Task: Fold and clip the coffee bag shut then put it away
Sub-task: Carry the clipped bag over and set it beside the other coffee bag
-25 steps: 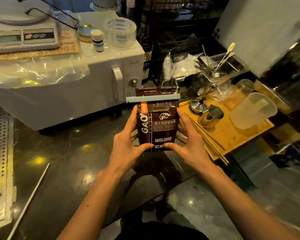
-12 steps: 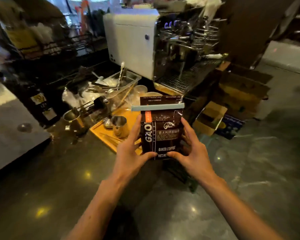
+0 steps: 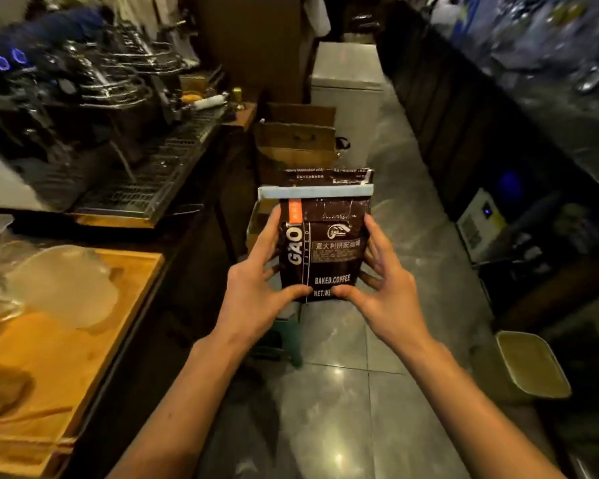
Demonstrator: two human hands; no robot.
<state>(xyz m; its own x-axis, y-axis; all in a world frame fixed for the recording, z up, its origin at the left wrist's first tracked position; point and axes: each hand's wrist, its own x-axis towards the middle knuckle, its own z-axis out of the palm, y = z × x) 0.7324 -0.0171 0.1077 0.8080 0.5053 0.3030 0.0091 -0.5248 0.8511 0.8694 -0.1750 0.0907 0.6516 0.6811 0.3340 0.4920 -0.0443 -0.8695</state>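
Left hand (image 3: 256, 292) and right hand (image 3: 386, 295) sit at frame centre, palms turned inward toward each other, both closed on the coffee bag (image 3: 325, 250) from opposite sides. Each thumb presses the lower front face near the printed text; the fingers run up the side edges and wrap behind, where their tips are hidden. Grip is symmetric, so neither hand is nearer the bag than the other; both forearms enter from the bottom of the frame and converge on it. Bag is held upright in mid-air, long axis vertical, front label facing the camera, clear of any surface. Fold and clip read as done: a pale blue clip (image 3: 315, 192) lies horizontally across the bag just above the fingertips, spanning the full width, with the flattened top strip of the bag standing above it. Remaining step, by my judgement, is stowing. The relation that matters: the bag lies directly ahead of the hands, over the grey tiled floor (image 3: 360, 409) of a narrow aisle, with open cardboard boxes (image 3: 296, 140) straight behind it toward upper centre and a white chest-like unit (image 3: 346, 74) beyond those. Which of these is the storage place I cannot tell. At left of frame runs a dark counter carrying a wooden tray (image 3: 66, 357) and, upper left, the espresso machine (image 3: 83, 108), motion-blurred. A pale bin (image 3: 529, 364) stands lower right.
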